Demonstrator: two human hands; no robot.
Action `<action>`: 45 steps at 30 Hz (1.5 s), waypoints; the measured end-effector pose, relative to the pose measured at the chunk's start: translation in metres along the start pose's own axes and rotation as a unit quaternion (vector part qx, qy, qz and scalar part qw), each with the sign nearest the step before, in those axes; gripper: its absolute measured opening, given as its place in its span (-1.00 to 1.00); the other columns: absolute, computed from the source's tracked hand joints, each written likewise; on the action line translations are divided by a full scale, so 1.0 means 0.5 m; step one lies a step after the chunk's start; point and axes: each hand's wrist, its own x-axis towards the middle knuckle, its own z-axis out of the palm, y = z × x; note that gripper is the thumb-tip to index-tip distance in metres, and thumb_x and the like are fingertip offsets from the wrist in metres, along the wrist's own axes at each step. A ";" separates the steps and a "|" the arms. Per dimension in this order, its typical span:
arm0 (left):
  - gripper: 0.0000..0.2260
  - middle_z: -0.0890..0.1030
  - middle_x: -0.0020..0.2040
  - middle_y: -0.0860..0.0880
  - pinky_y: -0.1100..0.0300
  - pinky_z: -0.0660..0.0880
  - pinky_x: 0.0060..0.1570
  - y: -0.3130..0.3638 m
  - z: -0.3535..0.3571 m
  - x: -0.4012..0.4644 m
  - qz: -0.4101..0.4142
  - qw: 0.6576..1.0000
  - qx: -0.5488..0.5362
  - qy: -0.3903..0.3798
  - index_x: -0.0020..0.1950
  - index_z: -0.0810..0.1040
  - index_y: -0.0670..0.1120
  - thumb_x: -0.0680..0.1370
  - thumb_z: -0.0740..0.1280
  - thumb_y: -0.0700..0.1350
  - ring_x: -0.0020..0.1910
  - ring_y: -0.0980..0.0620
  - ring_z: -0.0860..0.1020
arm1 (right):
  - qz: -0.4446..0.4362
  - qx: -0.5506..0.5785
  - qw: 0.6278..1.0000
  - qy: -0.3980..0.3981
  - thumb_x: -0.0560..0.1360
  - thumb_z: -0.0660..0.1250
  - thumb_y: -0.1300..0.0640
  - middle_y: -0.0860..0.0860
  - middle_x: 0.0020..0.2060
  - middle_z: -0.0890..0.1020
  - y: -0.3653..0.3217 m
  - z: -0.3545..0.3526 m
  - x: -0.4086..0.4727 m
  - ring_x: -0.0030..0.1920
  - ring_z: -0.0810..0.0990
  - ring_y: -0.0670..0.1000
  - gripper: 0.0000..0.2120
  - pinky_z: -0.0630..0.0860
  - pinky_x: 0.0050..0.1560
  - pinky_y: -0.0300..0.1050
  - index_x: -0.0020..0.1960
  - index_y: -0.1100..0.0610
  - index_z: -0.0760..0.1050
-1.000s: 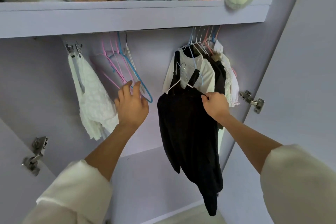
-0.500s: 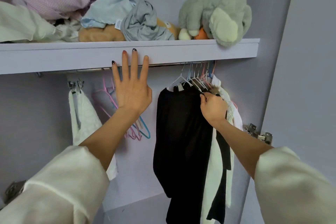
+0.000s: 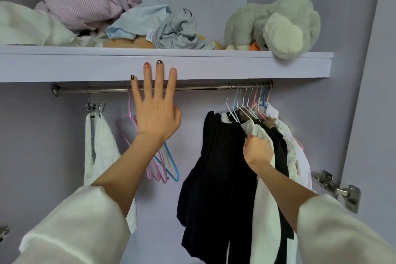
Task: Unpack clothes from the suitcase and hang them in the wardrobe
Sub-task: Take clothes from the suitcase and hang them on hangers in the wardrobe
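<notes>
Metal rail [image 3: 192, 88] runs under the shelf [image 3: 257, 66] edge; the bare stretch between the empty plastic hangers [image 3: 169, 167] at 9 o'clock and the hung clothes at 3 o'clock is open. Left hand [image 3: 157, 118], fingers spread and straight, lies flat against the shelf front, unchanged since half a second ago. Right hand [image 3: 257, 152] has dropped lower, pinching the matte black garment [image 3: 216, 167], now hanging on the rail. Plush grey toy [image 3: 278, 25] overhangs the shelf edge.

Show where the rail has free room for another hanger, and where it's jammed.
Free: the metal rail is bare from the raised left hand to the black dress; a shorter gap lies between the clip hangers holding white cloth and the empty pink and blue hangers. Jammed: the rail's right end, where the right hand grips hung clothes.
</notes>
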 end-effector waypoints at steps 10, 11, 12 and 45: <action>-0.27 -0.02 0.54 -0.20 -0.27 -0.05 0.40 0.002 -0.072 -0.001 0.001 0.990 -0.029 -0.138 0.54 0.01 -0.08 0.45 0.28 -0.05 0.51 -0.26 -0.09 | 0.021 0.093 0.984 -0.152 0.58 0.09 0.17 0.18 0.10 0.55 0.006 -0.091 -0.075 0.12 0.52 0.19 -0.60 0.50 0.03 0.02 0.41 0.15 0.27; -0.28 -0.06 0.55 -0.19 -0.26 -0.07 0.41 0.003 -0.086 -0.005 0.000 0.986 -0.042 -0.161 0.54 -0.01 -0.06 0.46 0.27 -0.05 0.51 -0.24 -0.12 | 0.020 0.097 0.983 -0.157 0.57 0.08 0.18 0.17 0.11 0.54 0.002 -0.112 -0.089 0.12 0.52 0.19 -0.59 0.50 0.05 0.02 0.42 0.15 0.26; -0.29 -0.09 0.55 -0.17 -0.25 -0.09 0.41 0.004 -0.100 -0.013 -0.005 0.981 -0.054 -0.185 0.55 -0.04 -0.04 0.48 0.24 -0.04 0.52 -0.22 -0.15 | 0.018 0.101 0.982 -0.160 0.57 0.08 0.19 0.17 0.15 0.53 -0.002 -0.131 -0.104 0.16 0.50 0.19 -0.57 0.49 0.09 0.03 0.44 0.15 0.24; -0.54 0.33 0.42 -0.01 0.01 0.18 0.36 -0.127 -0.929 -1.139 -0.462 0.677 -0.031 -0.571 0.46 0.25 -0.02 0.56 0.18 -0.06 0.41 -0.05 0.27 | -0.289 0.077 0.667 -0.682 0.57 0.08 0.21 0.13 0.19 0.57 -0.100 -0.178 -1.240 0.23 0.50 0.14 -0.70 0.40 0.24 -0.06 0.22 0.24 0.48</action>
